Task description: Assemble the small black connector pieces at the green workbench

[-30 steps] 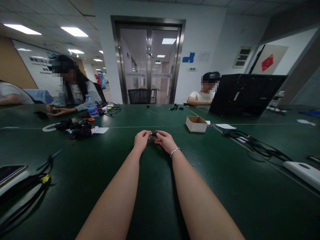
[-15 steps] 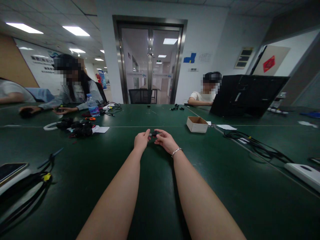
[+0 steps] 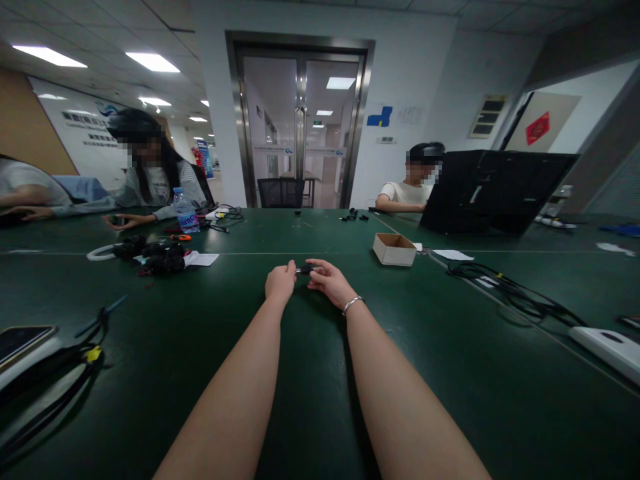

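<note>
A co-worker's hand [image 3: 33, 212] has slid left over the bench [image 3: 215, 413]; your left hand [image 3: 280, 283] has shifted left too, exposing more of the small black piece [image 3: 305, 269] between your hands. Whether its fingers grip the silver end is unclear; your right hand [image 3: 333, 283] pinches the dark body, left of the open box [image 3: 394, 253].

No text is reading clearly. Blurred Chinese characters are standing on the white wall sign [image 3: 75, 139]; unreadable marks are showing on the red diamond sign [image 3: 538, 128], glass doors [image 3: 273, 113], bottle label [image 3: 187, 221] and a seated person's shirt [image 3: 159, 183].
</note>
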Tool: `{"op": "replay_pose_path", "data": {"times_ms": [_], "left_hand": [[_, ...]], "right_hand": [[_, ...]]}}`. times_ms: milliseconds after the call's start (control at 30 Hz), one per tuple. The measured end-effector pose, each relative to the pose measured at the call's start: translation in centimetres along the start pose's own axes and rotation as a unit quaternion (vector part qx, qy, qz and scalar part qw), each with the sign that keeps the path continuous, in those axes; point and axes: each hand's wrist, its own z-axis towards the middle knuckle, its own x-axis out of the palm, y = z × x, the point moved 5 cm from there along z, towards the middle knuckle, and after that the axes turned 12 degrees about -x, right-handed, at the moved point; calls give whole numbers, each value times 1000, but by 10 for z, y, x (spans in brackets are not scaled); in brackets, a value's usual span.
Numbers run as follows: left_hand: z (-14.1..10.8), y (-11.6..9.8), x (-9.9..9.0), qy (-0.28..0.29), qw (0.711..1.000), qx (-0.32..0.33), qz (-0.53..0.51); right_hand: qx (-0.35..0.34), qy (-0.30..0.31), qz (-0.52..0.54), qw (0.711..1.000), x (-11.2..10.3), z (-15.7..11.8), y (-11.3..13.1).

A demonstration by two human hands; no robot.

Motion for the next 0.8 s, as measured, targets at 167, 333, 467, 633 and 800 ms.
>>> {"op": "replay_pose_path", "data": {"times_ms": [167,333,467,633,800], "left_hand": [[4,4,5,5,999,23,-44],[10,0,15,39,984,86,-153],[16,4,22,66,977,42,-200],[17,5,24,77,978,71,-180],[15,5,31,128,971,50,-196]], "right_hand": [[20,-36,6,999,-2,2,-3],[32,-83,34,995,-7,3,-6],[34,-88,36,995,-8,3,-7],[34,-85,30,995,-8,4,-7],[35,-85,29,995,-8,3,-7]]}}
